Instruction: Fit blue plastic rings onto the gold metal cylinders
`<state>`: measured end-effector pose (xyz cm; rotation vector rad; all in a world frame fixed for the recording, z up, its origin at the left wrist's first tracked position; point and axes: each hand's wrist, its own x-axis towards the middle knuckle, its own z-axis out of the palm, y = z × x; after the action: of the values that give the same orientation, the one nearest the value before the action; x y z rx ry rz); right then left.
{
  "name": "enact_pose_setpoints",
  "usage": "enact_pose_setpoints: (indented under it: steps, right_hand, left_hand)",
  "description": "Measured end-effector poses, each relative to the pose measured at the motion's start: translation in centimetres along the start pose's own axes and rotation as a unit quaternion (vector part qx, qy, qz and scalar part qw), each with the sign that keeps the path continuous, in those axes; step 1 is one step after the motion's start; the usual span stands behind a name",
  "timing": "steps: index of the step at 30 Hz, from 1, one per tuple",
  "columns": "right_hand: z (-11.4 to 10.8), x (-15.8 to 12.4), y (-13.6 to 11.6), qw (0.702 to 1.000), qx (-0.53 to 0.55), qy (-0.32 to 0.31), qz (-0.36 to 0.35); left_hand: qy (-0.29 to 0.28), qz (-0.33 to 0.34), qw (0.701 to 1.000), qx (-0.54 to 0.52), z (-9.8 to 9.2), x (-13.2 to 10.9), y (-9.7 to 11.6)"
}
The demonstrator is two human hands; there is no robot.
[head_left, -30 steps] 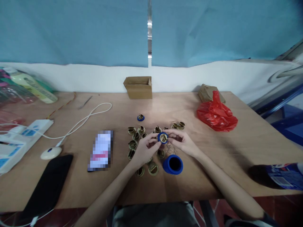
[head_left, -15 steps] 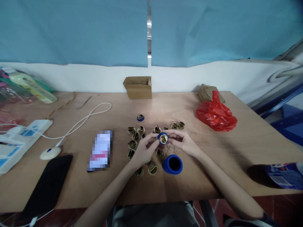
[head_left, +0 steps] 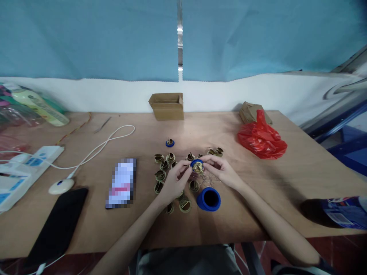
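Observation:
My left hand (head_left: 178,178) and my right hand (head_left: 222,170) meet over the middle of the table. Between their fingertips they hold a round brass fitting (head_left: 197,167) with a blue ring round its upper edge, its ribbed face turned towards me. Several similar brass fittings (head_left: 185,204) lie on the table around and beneath my left hand. Just below my right hand stands a stack of blue rings (head_left: 209,199) with a dark hollow centre. Thin wire pieces (head_left: 210,180) lie between the stack and the hands. Farther back rests another brass fitting with a blue ring (head_left: 169,142).
An open cardboard box (head_left: 167,107) stands against the wall. A red plastic bag (head_left: 262,138) is at the back right, and a dark bottle (head_left: 334,212) lies at the right edge. Left are a lit phone (head_left: 121,183), a black phone (head_left: 59,221) and a power strip (head_left: 28,172).
The held fitting has tilted, and its brass part now shows lower against the blue ring. My right fingers have shifted slightly around it; my left hand is nearly still.

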<state>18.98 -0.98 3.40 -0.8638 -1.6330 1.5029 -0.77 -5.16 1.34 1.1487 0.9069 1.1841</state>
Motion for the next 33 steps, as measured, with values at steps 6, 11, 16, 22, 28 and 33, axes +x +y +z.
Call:
enact_pose_setpoints:
  steps: [6,11,16,22,28,33]
  right_hand:
    - [-0.11,0.06,0.67,0.999,-0.050,0.018,-0.014]
    - [0.03,0.14,0.65,0.992,-0.098,0.009,-0.075]
    - [0.46,-0.04,0.31,0.984,-0.139,-0.005,-0.115]
    - [0.25,-0.19,0.33,0.989,-0.120,0.009,-0.091]
    - [0.31,-0.24,0.16,0.987,-0.128,-0.003,-0.095]
    - [0.53,-0.35,0.20,0.989,-0.124,0.001,-0.082]
  left_hand:
    - [0.030,0.028,0.998,0.047,-0.18,0.02,0.15]
    - [0.015,0.055,0.996,0.066,-0.18,0.02,0.16]
    - [0.010,0.055,0.997,0.053,-0.20,-0.08,-0.35]
    - [0.043,0.049,0.997,0.045,-0.13,-0.19,-0.30]
    - [0.042,0.068,0.996,0.039,-0.25,-0.14,-0.08]
    - [0.050,0.079,0.994,0.047,-0.39,-0.16,-0.06]
